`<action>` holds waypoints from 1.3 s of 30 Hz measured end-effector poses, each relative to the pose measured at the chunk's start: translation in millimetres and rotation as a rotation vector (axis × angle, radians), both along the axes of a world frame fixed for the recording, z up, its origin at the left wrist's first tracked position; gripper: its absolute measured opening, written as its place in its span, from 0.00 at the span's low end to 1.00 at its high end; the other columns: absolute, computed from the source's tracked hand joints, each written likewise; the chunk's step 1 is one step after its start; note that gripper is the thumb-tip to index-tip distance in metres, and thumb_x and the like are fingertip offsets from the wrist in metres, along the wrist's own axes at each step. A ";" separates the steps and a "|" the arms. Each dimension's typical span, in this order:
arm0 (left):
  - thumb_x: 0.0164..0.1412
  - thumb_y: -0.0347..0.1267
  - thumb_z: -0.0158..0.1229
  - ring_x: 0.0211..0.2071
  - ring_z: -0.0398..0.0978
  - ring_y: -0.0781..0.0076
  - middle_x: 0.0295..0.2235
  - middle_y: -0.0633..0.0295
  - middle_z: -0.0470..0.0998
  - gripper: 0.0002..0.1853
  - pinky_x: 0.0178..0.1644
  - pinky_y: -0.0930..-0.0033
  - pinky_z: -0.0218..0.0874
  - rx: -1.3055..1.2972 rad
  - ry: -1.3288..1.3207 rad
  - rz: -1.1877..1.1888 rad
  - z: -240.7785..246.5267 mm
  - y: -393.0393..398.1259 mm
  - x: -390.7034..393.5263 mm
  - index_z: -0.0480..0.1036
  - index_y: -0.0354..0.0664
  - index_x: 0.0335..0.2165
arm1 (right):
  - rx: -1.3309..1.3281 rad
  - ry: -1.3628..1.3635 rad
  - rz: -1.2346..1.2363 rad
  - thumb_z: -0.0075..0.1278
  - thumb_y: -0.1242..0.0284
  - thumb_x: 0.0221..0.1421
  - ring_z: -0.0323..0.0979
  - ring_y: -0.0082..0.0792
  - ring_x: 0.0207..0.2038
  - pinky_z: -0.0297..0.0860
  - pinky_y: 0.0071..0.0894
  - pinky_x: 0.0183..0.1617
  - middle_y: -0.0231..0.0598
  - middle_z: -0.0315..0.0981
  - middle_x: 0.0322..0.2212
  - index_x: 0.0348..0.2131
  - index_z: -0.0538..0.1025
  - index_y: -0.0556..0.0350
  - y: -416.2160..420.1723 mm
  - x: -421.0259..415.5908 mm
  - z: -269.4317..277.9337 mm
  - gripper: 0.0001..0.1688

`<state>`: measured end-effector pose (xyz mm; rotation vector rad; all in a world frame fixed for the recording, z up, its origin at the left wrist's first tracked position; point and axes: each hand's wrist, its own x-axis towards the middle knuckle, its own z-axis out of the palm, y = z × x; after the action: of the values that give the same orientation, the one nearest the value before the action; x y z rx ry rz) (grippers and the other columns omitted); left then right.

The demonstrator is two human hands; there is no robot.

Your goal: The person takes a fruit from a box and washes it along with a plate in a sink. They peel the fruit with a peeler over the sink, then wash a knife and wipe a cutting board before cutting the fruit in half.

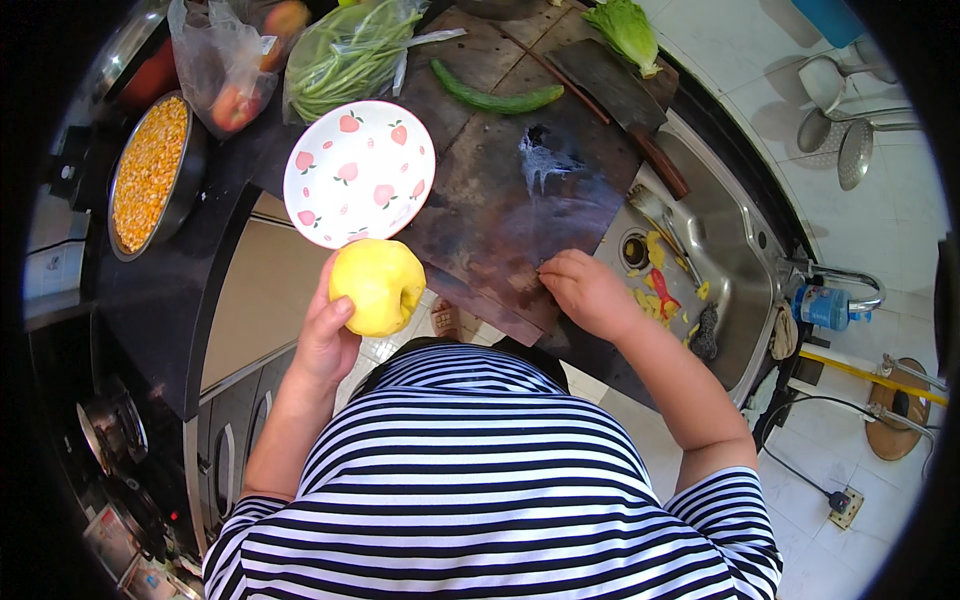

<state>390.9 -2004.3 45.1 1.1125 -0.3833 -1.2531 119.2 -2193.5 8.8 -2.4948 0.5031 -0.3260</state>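
My left hand (330, 322) is closed around a large peeled yellow fruit (375, 286) with a deep hollow at its end, held up just below a white bowl (360, 174) with a pink peach pattern. My right hand (589, 292) is over the near right part of a dark, worn wooden board (480, 202), its fingertips pinched together; whether something small is between them cannot be told. A green cucumber (496, 97) lies farther back on the board. Beside it are a thin wooden stick (555, 73) and a cleaver (607, 82) whose handle reaches over the sink.
Right, the steel sink (724, 217) contains yellow peelings, a red peeler (664, 294) and a scouring pad (705, 334). Lettuce (626, 34) lies at the back. Bagged green beans (345, 60), bagged apples (236, 109) and a metal bowl of corn kernels (150, 176) stand left.
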 end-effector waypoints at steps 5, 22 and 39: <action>0.43 0.47 0.59 0.52 0.61 0.63 0.50 0.54 0.62 0.45 0.56 0.63 0.52 -0.004 -0.010 -0.003 0.9 -0.9 -3.3 0.52 0.39 0.55 | 0.100 0.012 -0.043 0.51 0.81 0.41 0.68 0.45 0.33 0.66 0.38 0.37 0.43 0.70 0.30 0.28 0.74 0.59 -19.2 9.2 9.5 0.08; 0.44 0.45 0.59 0.52 0.61 0.64 0.50 0.55 0.62 0.44 0.57 0.63 0.51 -0.005 -0.010 -0.014 4.0 0.8 -16.3 0.51 0.38 0.55 | -0.236 0.083 0.032 0.50 0.78 0.39 0.66 0.39 0.32 0.66 0.34 0.35 0.38 0.66 0.24 0.24 0.74 0.55 -8.0 5.4 1.5 0.05; 0.49 0.47 0.55 0.51 0.62 0.64 0.49 0.58 0.65 0.37 0.56 0.60 0.52 0.020 0.073 -0.045 12.2 -14.5 -127.6 0.56 0.42 0.53 | 0.009 -0.463 -1.456 0.56 0.75 0.45 0.61 0.18 0.17 0.59 0.18 0.20 0.28 0.66 0.19 0.32 0.71 0.56 -141.1 -392.3 -7.5 0.11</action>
<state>263.3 -2018.8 57.3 1.0771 -0.3434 -1.3356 -273.1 -2334.5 1.2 -1.4867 1.9664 -1.3356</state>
